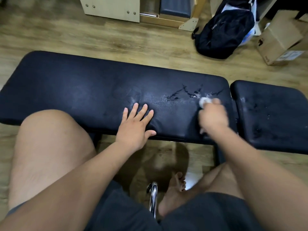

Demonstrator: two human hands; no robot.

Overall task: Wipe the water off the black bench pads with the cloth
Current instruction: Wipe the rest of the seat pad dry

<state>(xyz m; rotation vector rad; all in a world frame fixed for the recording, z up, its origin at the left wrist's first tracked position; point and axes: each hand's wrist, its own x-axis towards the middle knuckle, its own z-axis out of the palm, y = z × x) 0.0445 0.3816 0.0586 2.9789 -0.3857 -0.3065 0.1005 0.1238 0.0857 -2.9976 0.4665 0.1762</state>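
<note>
The long black bench pad (75, 87) runs across the view, with streaks and drops of water (185, 93) on its right part. A shorter black pad (273, 114) lies to its right and carries water drops too. My left hand (135, 125) rests flat on the long pad's near edge, fingers spread. My right hand (212, 116), blurred by motion, grips a small white cloth (204, 101) and presses it on the long pad just right of the water streaks, near the gap between the pads.
A black backpack (225, 29) and a cardboard box (281, 39) sit on the wooden floor beyond the bench at right. Light wooden furniture (111, 9) stands at the back. My knees and a bare foot (175, 189) are under the near edge, beside a chrome bar (153, 197).
</note>
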